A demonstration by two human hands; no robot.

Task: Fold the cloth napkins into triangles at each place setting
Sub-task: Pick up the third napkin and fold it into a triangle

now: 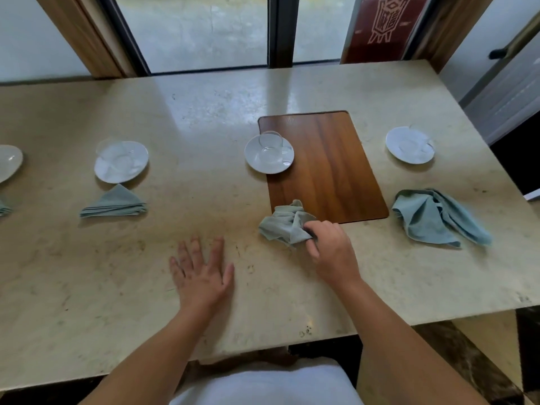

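A crumpled pale green napkin (285,225) lies at the near edge of the wooden inset, below the middle saucer. My right hand (330,248) pinches its right side between thumb and fingers. My left hand (201,270) rests flat on the beige table (204,112) with fingers spread, holding nothing, left of that napkin. A napkin folded into a triangle (115,203) sits below the left saucer. Another unfolded napkin (435,217) lies loose at the right setting. The edge of one more folded napkin (4,207) shows at the far left.
Three white saucers with clear glass cups stand in a row: left (121,162), middle (268,153), right (409,144). Part of another plate (8,162) is at the far left. A dark wooden panel (324,168) is set into the tabletop. A window runs behind the table.
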